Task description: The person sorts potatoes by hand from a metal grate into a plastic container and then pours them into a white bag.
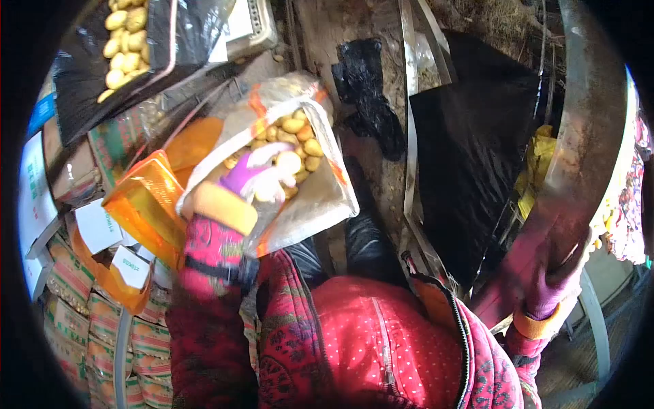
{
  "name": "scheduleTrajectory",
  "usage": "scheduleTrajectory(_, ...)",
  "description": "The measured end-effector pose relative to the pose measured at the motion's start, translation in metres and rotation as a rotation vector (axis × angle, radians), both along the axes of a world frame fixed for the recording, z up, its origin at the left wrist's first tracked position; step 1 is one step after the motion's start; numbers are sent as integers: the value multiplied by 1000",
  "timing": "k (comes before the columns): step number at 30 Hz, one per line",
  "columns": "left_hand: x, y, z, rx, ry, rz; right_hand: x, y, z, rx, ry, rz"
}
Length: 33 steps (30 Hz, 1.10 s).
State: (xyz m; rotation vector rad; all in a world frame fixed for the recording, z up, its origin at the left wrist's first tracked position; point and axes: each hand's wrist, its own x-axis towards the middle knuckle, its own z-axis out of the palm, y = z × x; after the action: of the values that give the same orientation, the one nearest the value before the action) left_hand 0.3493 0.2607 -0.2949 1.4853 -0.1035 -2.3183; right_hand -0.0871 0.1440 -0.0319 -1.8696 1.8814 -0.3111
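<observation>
A white bag with orange stripes [334,187] stands open in front of me, with many potatoes [313,148] inside. My left hand [255,177], in a purple and white glove, reaches into its mouth; the fingers curl round a pale, brightly lit potato [288,162]. Far out at the right, my right hand [548,290], in a purple glove, is beside the lower end of a wide, rusty curved metal band [591,102]. Motion blur smears its fingers, and what it touches or holds cannot be made out.
More potatoes [126,41] lie on black plastic [82,75] at the upper left. Orange mesh bags [146,204], white boxes [97,227] and stacked printed packs [68,320] fill the left. A black sheet [470,163] hangs right of a metal rail [411,123]. Yellow plastic [541,160] lies beyond.
</observation>
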Motion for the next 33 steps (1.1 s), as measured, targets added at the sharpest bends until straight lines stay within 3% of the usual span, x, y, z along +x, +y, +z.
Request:
scheduleTrajectory(1,7,6,24,-32,120,165,3,0,-1,-16,35,16)
scheduleTrajectory(3,-3,9,72,-169,14,182,1,1,-3,-35,94,57)
scheduleTrajectory(4,4,3,99,-270,-106,50,0,0,-3,-42,115,82)
scheduleTrajectory(5,1,13,101,-281,-115,46,-8,0,-3,-49,137,107)
scheduleTrajectory(7,-7,35,95,-380,13,328,-24,4,-10,45,-103,34)
scheduleTrajectory(8,-12,38,96,-254,207,541,-30,3,-12,17,-97,112)
scheduleTrajectory(11,-13,30,115,-187,220,574,-7,-4,-2,25,-126,109)
scheduleTrajectory(13,-9,25,115,-265,271,467,-20,-2,1,7,-7,179)
scheduleTrajectory(15,-9,24,118,-677,-169,155,-25,3,-1,43,-66,94)
scheduleTrajectory(17,-11,16,130,-692,-219,95,-19,-1,-2,23,-36,117)
scheduleTrajectory(19,-14,4,152,-858,-566,-59,-9,-2,1,11,0,140)
scheduleTrajectory(21,-11,2,159,-921,-646,-124,6,-2,5,-113,282,247)
scheduleTrajectory(22,-8,2,162,-976,-694,-172,26,1,-1,-117,280,251)
scheduleTrajectory(24,-3,11,163,-1027,-750,-207,83,10,-10,-274,-89,323)
scheduleTrajectory(27,10,44,155,-977,-726,-146,168,17,-22,67,-308,699)
scheduleTrajectory(29,15,77,147,-694,-496,223,214,39,-76,496,-284,948)
scheduleTrajectory(31,27,100,145,-705,-490,254,272,50,-123,675,87,1275)
scheduleTrajectory(33,35,118,150,-502,-420,439,323,61,-198,684,424,1244)
